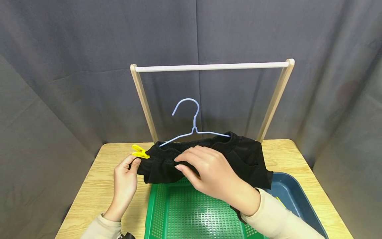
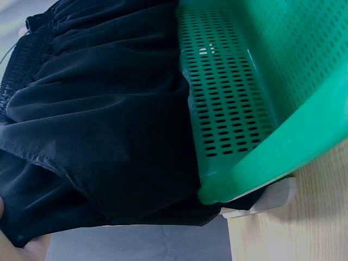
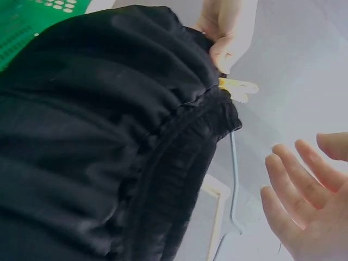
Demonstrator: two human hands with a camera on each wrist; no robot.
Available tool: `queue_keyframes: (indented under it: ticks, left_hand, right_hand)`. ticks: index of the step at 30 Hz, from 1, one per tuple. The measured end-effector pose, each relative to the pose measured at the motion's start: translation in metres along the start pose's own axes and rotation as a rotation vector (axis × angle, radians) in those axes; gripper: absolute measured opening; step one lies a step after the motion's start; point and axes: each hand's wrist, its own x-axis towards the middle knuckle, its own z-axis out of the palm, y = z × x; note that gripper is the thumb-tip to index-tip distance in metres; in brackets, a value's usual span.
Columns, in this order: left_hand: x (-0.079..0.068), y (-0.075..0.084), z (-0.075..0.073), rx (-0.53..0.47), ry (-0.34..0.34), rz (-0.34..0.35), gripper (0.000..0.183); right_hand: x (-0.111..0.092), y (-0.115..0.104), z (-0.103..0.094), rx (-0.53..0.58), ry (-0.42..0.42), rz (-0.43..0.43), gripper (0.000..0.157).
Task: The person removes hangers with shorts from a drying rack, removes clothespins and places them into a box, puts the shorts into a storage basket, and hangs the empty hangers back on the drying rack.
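A black garment [image 1: 249,157] with a gathered elastic waistband hangs across a light blue hanger [image 1: 194,123], whose arms go into the waist opening. At the garment's left end a yellow clothespin [image 1: 141,151] is clipped to the waistband. My left hand [image 1: 125,179] pinches the fabric just below that clothespin, thumb in front. Over the middle of the garment is my right hand [image 1: 210,169]; in the right wrist view its fingers [image 3: 293,187] are spread loosely, apart from the cloth, holding nothing. The far ends of the hanger are hidden in the garment.
A wooden rack with a white rod [image 1: 209,67] stands behind on the wooden table [image 1: 89,196]. Below the garment sits a green perforated basket [image 1: 152,212]. At its right is a dark blue tray [image 1: 290,186] with something yellow in it, partly covered by the right sleeve.
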Motion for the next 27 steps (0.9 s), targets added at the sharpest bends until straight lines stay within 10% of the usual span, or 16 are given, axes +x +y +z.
queue_keyframes:
  ticks: [21, 27]
  left_hand:
    - [-0.002, 0.001, 0.002, -0.045, 0.002, 0.053, 0.017]
    - [-0.009, 0.028, -0.002, -0.067, -0.026, 0.030, 0.026]
  right_hand:
    - [0.059, -0.020, 0.051, -0.013, -0.135, 0.003, 0.018]
    - [0.072, -0.023, 0.060, -0.047, -0.217, -0.005, 0.024]
